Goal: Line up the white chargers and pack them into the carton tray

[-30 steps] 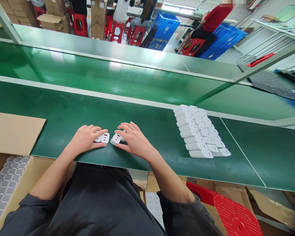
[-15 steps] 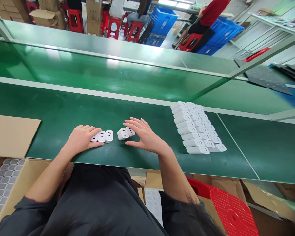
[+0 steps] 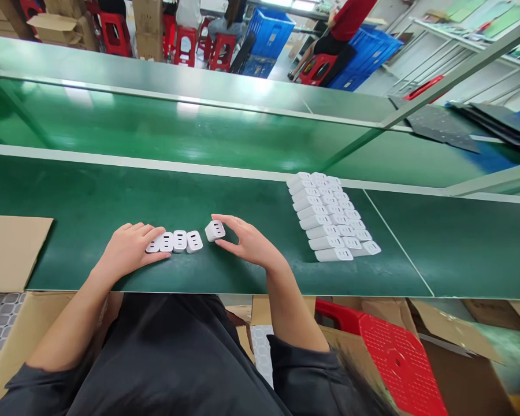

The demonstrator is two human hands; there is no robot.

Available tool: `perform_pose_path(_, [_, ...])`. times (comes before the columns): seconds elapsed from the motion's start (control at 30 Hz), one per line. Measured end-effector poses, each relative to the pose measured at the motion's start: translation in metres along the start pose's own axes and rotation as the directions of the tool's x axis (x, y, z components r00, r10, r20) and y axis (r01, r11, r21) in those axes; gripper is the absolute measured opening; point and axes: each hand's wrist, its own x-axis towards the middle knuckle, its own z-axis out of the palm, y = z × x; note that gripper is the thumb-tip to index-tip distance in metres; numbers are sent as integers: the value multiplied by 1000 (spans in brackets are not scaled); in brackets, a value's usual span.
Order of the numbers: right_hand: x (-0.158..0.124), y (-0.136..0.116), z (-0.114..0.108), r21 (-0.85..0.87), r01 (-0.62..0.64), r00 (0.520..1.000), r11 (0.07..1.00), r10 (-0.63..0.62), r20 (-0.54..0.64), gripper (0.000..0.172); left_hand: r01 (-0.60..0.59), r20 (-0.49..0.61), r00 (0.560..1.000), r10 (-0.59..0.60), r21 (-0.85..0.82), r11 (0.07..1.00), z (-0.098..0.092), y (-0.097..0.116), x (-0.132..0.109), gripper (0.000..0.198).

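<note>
Small white chargers with dark port slots stand in a short row (image 3: 179, 241) on the green bench. My left hand (image 3: 127, 251) is closed around the left end of that row, its thumb along the near side and its fingers partly covering the end charger (image 3: 152, 247). The rightmost charger of the row (image 3: 195, 242) is slightly tilted and a little apart from its neighbour. Just right of it, my right hand (image 3: 249, 242) pinches a single white charger (image 3: 215, 230) between thumb and fingers. This one is turned at an angle, with a gap to the row.
Farther right, a block of white chargers (image 3: 329, 216) stands in several rows. A cardboard sheet (image 3: 13, 251) lies at the bench's left. A raised metal rail (image 3: 156, 166) runs along the back. Below the front edge are a red stool (image 3: 398, 358) and open cardboard boxes (image 3: 463, 370).
One of the two chargers by my right hand now stands at the row's right end. My right hand has closed on the other. The camera view has shifted slightly.
</note>
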Motion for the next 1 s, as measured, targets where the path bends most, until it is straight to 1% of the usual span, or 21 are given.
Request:
perform_pose_path(0.07, [-3,-1,3,63,0,1000,998,-1,2,44,0,9,1000,0,8,1000,0,1,1,52])
perform_pose_path(0.1, [-3,-2,5,91,12,1000,996,-13,14,43,1,14,1000,-1,11,1000,-1,2,1,53])
perform_pose_path(0.2, [-1,-7,13,145,32,998,989,-40,52,50,2,19,1000,-2,12,1000,-2,4,1,56])
perform_pose_path(0.3, [2,-5,20,175,37,997,984,-48,56,58,-11,-13,1000,11,4,1000,-7,5,0,59])
perform_pose_path(0.47, [4,3,32,242,55,998,969,-59,11,55,14,-46,999,-15,-12,1000,-19,-1,-6,61])
perform_pose_path(0.57, [2,5,37,246,69,998,967,-69,-11,57,30,-118,992,-44,-117,993,-18,-10,-16,63])
perform_pose_path(0.67, [1,5,37,213,74,997,974,-72,-18,63,85,-211,966,-147,-280,956,-8,-18,-30,74])
perform_pose_path(0.73, [0,5,36,195,76,997,978,-72,-28,65,113,-233,948,-217,-393,913,1,-23,-37,83])
perform_pose_path(0.8, [-1,5,34,187,85,996,979,-78,-45,65,121,-211,945,-250,-486,866,9,-25,-42,89])
perform_pose_path(0.87, [-1,4,33,192,107,993,976,-96,-69,63,131,-164,952,-258,-543,830,13,-26,-43,92])
perform_pose_path(1.0, [-2,2,33,204,126,991,971,-112,-80,62,156,-104,955,-277,-619,770,12,-28,-40,94])
